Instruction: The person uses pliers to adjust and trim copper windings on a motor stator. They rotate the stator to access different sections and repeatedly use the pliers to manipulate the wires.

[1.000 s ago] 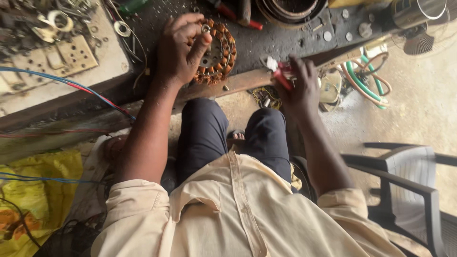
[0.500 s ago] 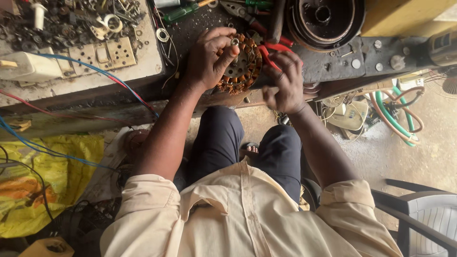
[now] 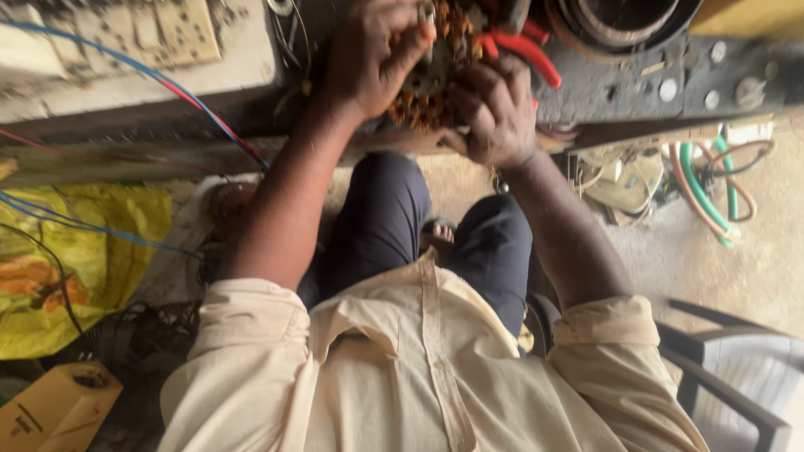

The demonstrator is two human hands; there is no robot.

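A round stator with copper wire windings (image 3: 427, 100) lies at the front edge of a dark workbench (image 3: 636, 92), at the top of the head view. My left hand (image 3: 373, 54) grips its upper left side, fingers curled over the coils. My right hand (image 3: 496, 109) is closed on the red-handled pliers (image 3: 523, 52), whose jaws are hidden at the windings. Both hands cover much of the stator. My legs in dark trousers and a cream shirt fill the lower middle.
A round motor housing (image 3: 624, 17) sits at the top right of the bench. Blue and red wires (image 3: 167, 84) cross the left. A yellow bag (image 3: 75, 259) and a cardboard box (image 3: 54, 410) lie on the left floor, coiled green and orange hoses (image 3: 703, 184) and a grey chair (image 3: 737, 377) on the right.
My right hand came from the bench edge to the stator with the red pliers. The camera has dropped lower and closer, so the bench top slid up out of view.
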